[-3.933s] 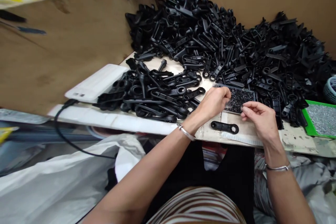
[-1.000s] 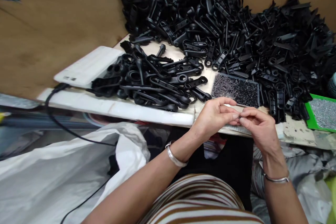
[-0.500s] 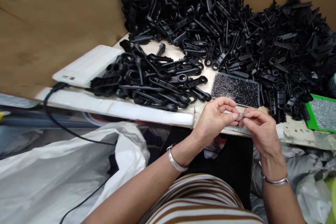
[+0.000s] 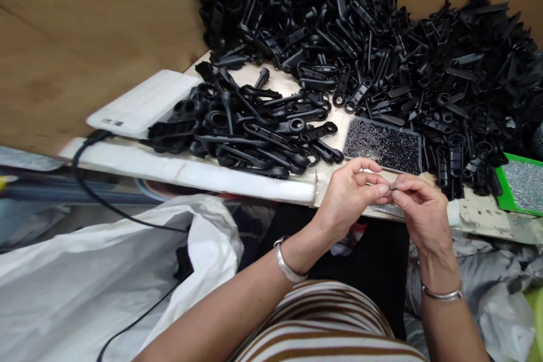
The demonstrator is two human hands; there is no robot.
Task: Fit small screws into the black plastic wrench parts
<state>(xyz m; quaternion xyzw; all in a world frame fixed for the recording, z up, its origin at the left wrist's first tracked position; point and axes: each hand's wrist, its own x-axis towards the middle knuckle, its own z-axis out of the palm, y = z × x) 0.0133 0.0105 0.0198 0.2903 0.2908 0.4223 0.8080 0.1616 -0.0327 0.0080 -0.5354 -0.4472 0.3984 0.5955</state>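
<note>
Fingertips [image 4: 384, 188] of left hand [image 4: 345, 195] and right hand [image 4: 426, 206], each grip pinched together on a tiny dark piece [image 4: 393, 186]; clear box [image 4: 382, 145] of small black parts just beyond the grips, on the counter [image 4: 479, 215].

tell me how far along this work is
The smaller pile, beside the white box, may be done; that's unconfirmed. Left hand and right hand meet at a tiny dark piece. The large heap of black parts and pieces in the clear tray look left to do.
</note>
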